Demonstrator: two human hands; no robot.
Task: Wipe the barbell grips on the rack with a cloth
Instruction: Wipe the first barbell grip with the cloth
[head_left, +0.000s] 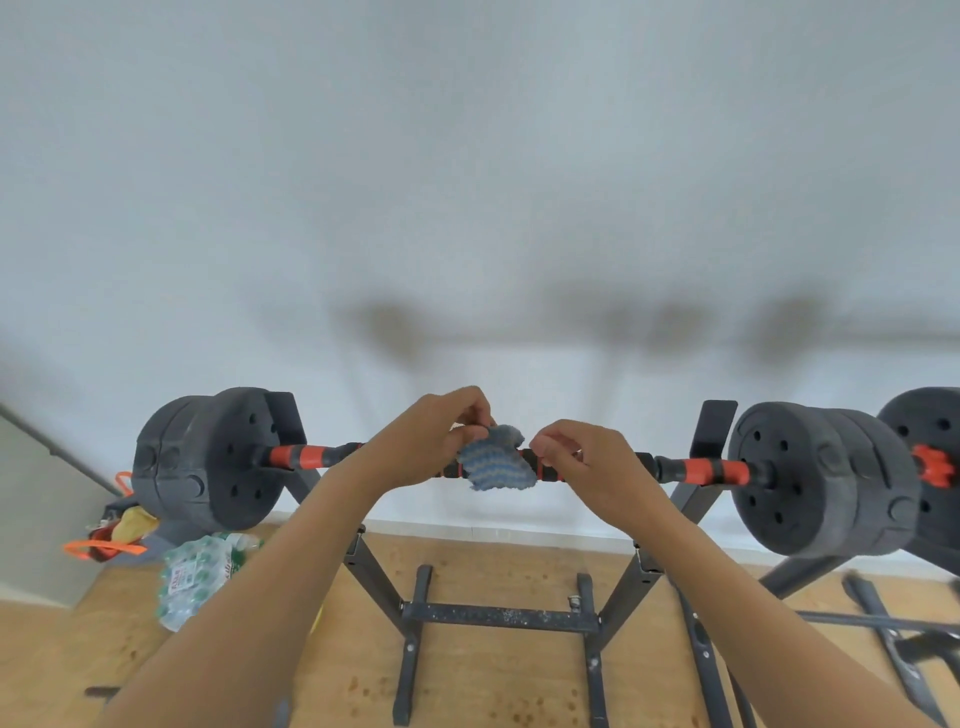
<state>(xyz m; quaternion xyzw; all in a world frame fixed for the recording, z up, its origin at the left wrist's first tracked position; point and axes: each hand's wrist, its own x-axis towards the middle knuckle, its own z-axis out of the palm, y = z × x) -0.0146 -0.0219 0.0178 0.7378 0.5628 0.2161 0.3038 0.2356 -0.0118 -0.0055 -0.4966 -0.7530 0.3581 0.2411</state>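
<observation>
Floor clutter, far left: we are seeing an orange-handled bag (106, 540) and a shrink-wrapped pack of bottles (200, 574) lying on the wooden floor (493, 675), below the left weight plates (208, 460).
Barbell: the barbell (311, 456) is lying level across the rack (498, 616), with black plates at both ends and orange-and-black grip sections just inside each plate stack.
Left hand: our left hand (436, 436) is curling its fingers and pinching the upper left edge of the cloth (497, 460) at the middle of the bar.
Cloth: the blue, wavy-striped cloth is draping over the bar's centre section, between the two hands, with its lower corner hanging in front of the bar.
Right hand: our right hand (582, 457) is curling loosely just beside the cloth's right edge, fingertips at the bar; we cannot tell whether it is pinching the cloth or only touching the bar.
Right grip: the right orange grip section (714, 470) is sitting uncovered, well apart from the cloth.
Right weight plates: the right weight plates (821, 475) are bounding the bar, with a second barbell's plate (930, 441) just beyond.
Open room: the bar is running bare between each hand and its rack upright; the white wall (467, 182) is standing behind.
</observation>
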